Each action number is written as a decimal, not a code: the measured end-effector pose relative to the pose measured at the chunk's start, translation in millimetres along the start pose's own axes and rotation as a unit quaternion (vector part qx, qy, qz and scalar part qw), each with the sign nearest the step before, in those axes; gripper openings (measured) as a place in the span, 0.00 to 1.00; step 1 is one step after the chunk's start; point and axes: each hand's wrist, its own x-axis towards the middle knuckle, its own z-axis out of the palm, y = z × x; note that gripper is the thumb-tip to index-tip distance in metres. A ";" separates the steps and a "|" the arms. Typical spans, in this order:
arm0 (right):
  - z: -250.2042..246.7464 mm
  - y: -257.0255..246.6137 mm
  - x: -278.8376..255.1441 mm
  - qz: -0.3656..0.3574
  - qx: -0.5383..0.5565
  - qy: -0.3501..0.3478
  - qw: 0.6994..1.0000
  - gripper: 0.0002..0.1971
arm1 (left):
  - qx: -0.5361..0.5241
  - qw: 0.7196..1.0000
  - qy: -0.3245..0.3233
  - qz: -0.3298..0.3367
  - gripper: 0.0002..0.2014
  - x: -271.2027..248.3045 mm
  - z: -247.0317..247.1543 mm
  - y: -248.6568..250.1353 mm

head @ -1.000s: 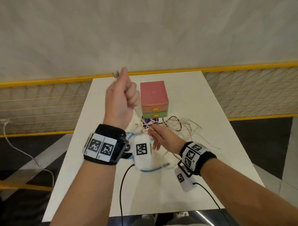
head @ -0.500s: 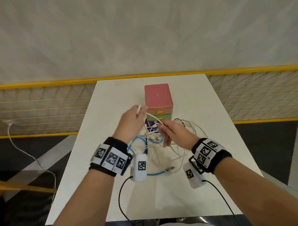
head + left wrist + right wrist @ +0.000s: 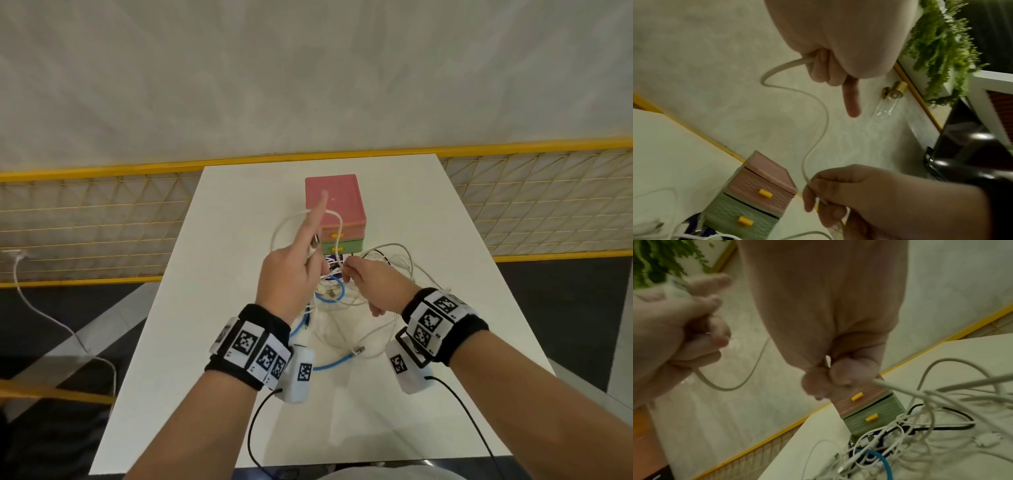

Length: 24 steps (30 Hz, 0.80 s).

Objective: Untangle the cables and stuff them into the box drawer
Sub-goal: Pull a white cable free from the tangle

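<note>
A small box [image 3: 335, 202] with a pink and a green drawer stands mid-table. Before it lies a tangle of white, blue and black cables [image 3: 344, 299]. My left hand [image 3: 310, 251] is raised in front of the box, index finger straight up, the other fingers curled round a white cable [image 3: 819, 104] near its metal plug [image 3: 315, 241]. The cable loops over to my right hand [image 3: 346, 272], which pinches it just above the tangle [image 3: 900, 443]. In the right wrist view the pinch [image 3: 828, 374] sits in front of the box [image 3: 869, 408].
The white table [image 3: 428, 240] ends at a yellow-railed mesh fence [image 3: 102, 222] behind and beside it. A blue cable [image 3: 334, 364] trails toward me. A dark blue part [image 3: 329, 261] shows under the green drawer. Black wrist-camera leads hang off the near edge.
My left hand came down from a high fist, then rose slightly with its index finger stretched out. The white cable now arcs between both hands. My right hand stayed by the tangle.
</note>
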 end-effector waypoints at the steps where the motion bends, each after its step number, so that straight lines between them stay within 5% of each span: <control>1: -2.5 -0.9 0.4 0.014 -0.004 -0.001 1.000 0.12 | 0.011 0.999 -0.011 0.034 0.33 -1.9 1.9 3.7; 4: -8.1 -10.0 -0.5 -0.004 -0.011 -0.001 1.000 0.13 | 0.056 0.989 -0.135 0.018 0.26 1.4 13.1 7.3; 7: -11.5 -17.8 -0.6 -0.079 -0.001 0.027 0.997 0.10 | -0.015 0.961 -0.228 -0.156 0.16 6.7 20.1 -6.7; 10: -9.5 -3.0 3.2 -0.093 0.043 0.024 0.994 0.11 | -0.007 0.971 -0.161 -0.179 0.21 10.8 7.9 -22.1; 14: 1.1 34.0 -2.3 -0.046 0.028 0.011 0.998 0.14 | 0.020 0.974 0.067 -0.216 0.23 27.2 -32.3 -44.8; 16: 6.8 40.6 -3.0 -0.048 0.024 0.023 0.998 0.14 | 0.037 0.973 0.084 -0.212 0.17 28.5 -40.3 -46.5; 18: 8.1 34.2 -1.3 -0.071 0.018 0.034 0.997 0.14 | 0.047 0.984 0.034 -0.169 0.13 24.5 -29.5 -38.6; 22: 3.8 14.8 1.3 -0.153 0.024 0.066 0.986 0.12 | 0.006 0.971 -0.187 -0.148 0.16 8.8 13.7 -15.5; 24: 3.0 14.2 2.1 -0.182 0.021 0.078 0.980 0.11 | -0.007 0.968 -0.202 -0.148 0.14 4.1 23.0 -12.1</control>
